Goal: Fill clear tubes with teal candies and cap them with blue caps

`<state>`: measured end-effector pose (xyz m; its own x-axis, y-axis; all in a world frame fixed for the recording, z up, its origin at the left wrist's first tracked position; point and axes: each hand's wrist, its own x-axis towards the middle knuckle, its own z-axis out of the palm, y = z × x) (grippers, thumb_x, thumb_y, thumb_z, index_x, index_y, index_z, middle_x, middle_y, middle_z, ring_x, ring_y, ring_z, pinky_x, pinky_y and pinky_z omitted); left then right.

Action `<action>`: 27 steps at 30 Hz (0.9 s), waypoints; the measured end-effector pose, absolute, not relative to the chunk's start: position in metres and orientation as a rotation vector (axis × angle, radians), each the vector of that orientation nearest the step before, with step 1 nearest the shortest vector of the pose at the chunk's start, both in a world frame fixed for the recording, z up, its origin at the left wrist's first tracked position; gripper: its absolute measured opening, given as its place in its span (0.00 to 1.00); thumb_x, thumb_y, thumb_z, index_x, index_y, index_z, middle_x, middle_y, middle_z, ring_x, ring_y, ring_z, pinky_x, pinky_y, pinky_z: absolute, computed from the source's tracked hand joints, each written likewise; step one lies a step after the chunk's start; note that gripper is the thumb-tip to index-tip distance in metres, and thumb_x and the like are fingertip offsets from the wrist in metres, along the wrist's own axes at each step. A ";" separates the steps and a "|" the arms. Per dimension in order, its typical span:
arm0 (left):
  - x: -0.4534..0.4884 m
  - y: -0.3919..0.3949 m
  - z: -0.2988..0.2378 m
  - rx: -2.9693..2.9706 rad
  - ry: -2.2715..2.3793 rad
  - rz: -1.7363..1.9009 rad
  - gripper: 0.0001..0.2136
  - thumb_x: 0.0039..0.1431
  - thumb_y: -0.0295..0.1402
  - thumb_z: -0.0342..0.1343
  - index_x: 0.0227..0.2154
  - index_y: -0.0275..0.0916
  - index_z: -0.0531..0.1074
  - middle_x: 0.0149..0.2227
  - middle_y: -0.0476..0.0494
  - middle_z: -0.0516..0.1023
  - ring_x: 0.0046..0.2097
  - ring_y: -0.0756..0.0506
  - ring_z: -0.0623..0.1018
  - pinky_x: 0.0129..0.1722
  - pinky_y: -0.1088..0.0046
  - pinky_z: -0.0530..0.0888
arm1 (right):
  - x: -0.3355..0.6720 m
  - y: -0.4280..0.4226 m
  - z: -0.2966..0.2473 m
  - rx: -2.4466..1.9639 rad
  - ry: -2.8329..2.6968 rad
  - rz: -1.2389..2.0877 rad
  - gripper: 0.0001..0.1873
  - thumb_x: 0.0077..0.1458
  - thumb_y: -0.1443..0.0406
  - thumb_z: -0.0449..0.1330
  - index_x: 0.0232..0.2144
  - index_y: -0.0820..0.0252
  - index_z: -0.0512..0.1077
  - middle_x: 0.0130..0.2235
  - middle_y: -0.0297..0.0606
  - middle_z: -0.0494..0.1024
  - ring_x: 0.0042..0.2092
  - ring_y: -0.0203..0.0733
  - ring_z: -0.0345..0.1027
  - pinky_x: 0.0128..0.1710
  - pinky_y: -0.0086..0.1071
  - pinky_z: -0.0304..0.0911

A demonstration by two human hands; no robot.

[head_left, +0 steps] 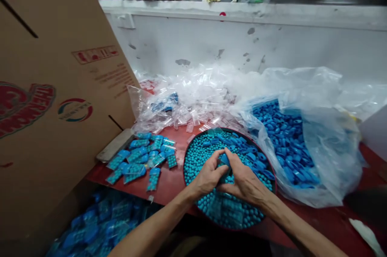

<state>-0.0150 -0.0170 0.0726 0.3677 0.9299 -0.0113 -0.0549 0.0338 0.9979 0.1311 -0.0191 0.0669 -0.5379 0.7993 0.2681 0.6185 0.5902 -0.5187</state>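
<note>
Both hands meet over a round tub (185,160) full of small teal balls (196,156). My left hand (211,172) and my right hand (240,176) are closed around a small container with a blue cap (223,159); fingers cover most of it. Loose blue caps (258,160) lie on the balls at the tub's far right side. Clear containers (226,208) rest on the balls at the near side, below my hands. Left of the tub, several filled containers with blue caps (134,168) lie on the red table.
A large cardboard box (60,67) rises at the left. Filled containers (99,224) are heaped low at left. Clear empty containers (208,108) pile along the back. At right, a plastic bag (329,160) holds blue caps (287,140). A white wall (196,39) stands behind.
</note>
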 end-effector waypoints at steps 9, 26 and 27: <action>-0.004 -0.021 0.067 1.274 0.953 1.024 0.09 0.52 0.36 0.49 0.35 0.38 0.61 0.26 0.52 0.62 0.27 0.54 0.62 0.27 0.81 0.61 | 0.126 -0.024 0.058 -1.121 -2.298 0.303 0.43 0.38 0.64 0.58 0.55 0.63 0.42 0.40 0.47 0.63 0.38 0.48 0.64 0.32 0.38 0.65; -0.120 0.015 0.041 1.477 1.654 1.020 0.17 0.50 0.39 0.48 0.43 0.37 0.61 0.29 0.49 0.68 0.29 0.49 0.69 0.29 0.73 0.68 | 0.222 0.000 0.053 -1.397 -2.395 0.570 0.20 0.53 0.65 0.50 0.50 0.58 0.60 0.44 0.41 0.68 0.45 0.41 0.63 0.45 0.34 0.58; -0.132 0.016 0.038 1.547 1.783 1.013 0.18 0.50 0.39 0.48 0.43 0.37 0.62 0.31 0.47 0.69 0.31 0.48 0.70 0.32 0.70 0.68 | 0.233 -0.003 0.049 -1.410 -2.429 0.575 0.19 0.53 0.67 0.49 0.49 0.58 0.61 0.43 0.40 0.69 0.44 0.40 0.63 0.44 0.34 0.58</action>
<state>-0.1319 0.0158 0.0384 -0.1729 0.9830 0.0610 0.5557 0.0463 0.8301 0.2328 -0.0032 0.0493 -0.4879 0.8721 0.0361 0.7635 0.4465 -0.4665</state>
